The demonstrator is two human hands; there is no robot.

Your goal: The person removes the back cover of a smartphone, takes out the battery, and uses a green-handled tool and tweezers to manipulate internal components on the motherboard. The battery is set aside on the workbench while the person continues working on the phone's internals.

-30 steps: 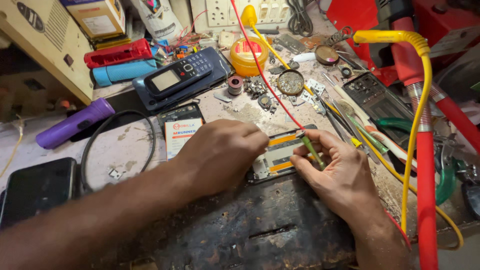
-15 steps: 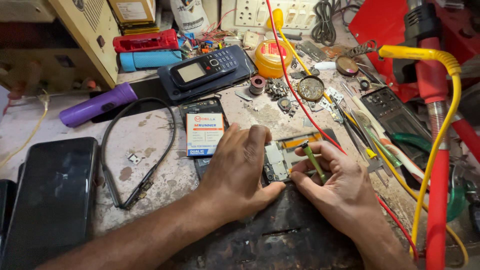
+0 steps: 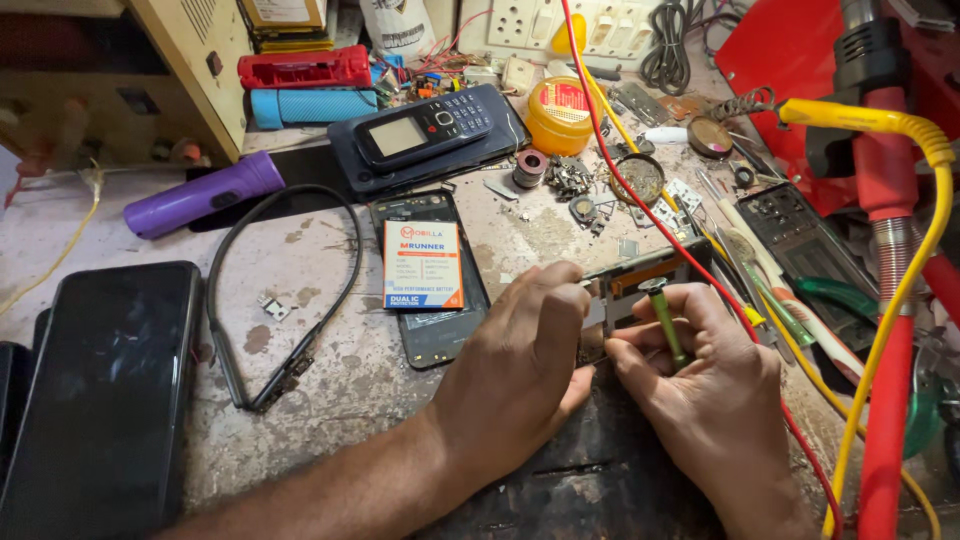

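Low in the middle of the frame, the left hand (image 3: 520, 365) pins a small opened phone body (image 3: 640, 290) to the dark mat (image 3: 600, 480) on the desk (image 3: 330, 400), its grip pressed on the near edge, while the right hand (image 3: 715, 385) pinches a green-handled screwdriver (image 3: 665, 320) upright over it. A screw seems to be being turned; steady downward pressure matters now. Beyond lie a battery-fitted phone (image 3: 425, 280), a keypad phone (image 3: 425, 125) and, close over the work, a red wire (image 3: 640, 205).

A phone-repair workshop: stained bench (image 3: 330, 400) strewn with opened handsets (image 3: 425, 130), loose parts (image 3: 570, 178), wires (image 3: 640, 190), tools (image 3: 780, 290).
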